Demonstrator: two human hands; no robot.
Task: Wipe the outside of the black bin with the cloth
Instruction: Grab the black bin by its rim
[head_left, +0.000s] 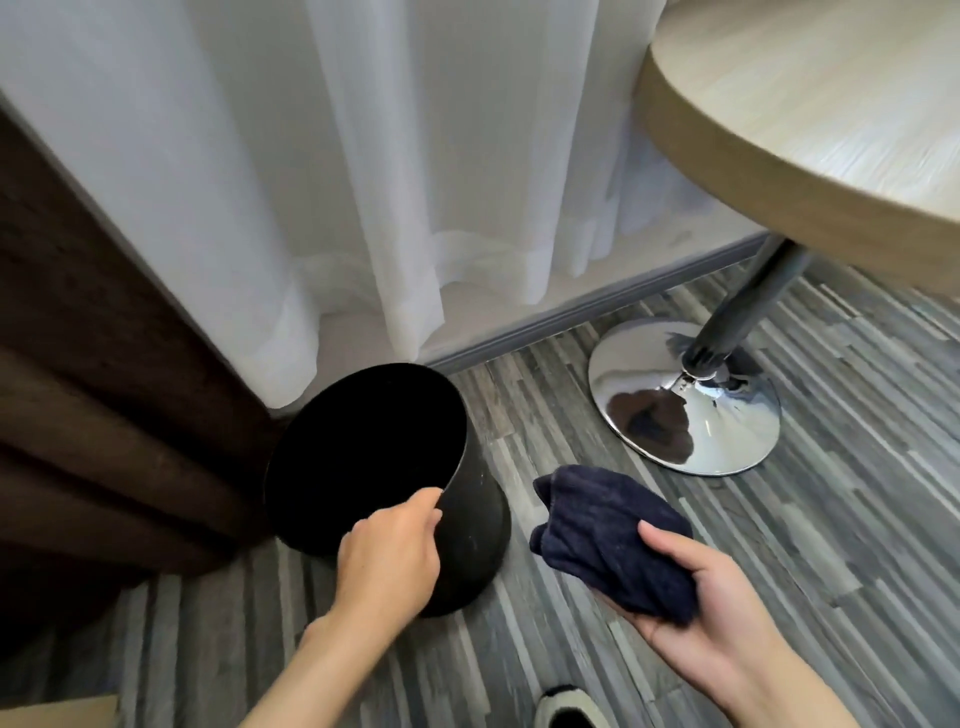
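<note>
The black bin (475, 540) stands on the striped grey floor, tilted with its open mouth facing up and left. My left hand (389, 558) grips its near rim, fingers hooked over the edge. A dark navy cloth (613, 535) lies bunched in my right hand (711, 618), which holds it palm up just right of the bin, not touching the bin.
A brown curtain (104, 389) hangs against the bin's left side, with a white sheer curtain (363, 182) behind. A round wooden table (831, 130) overhangs at the right on a chrome base (685, 400). A slipper toe (569, 709) shows at the bottom edge.
</note>
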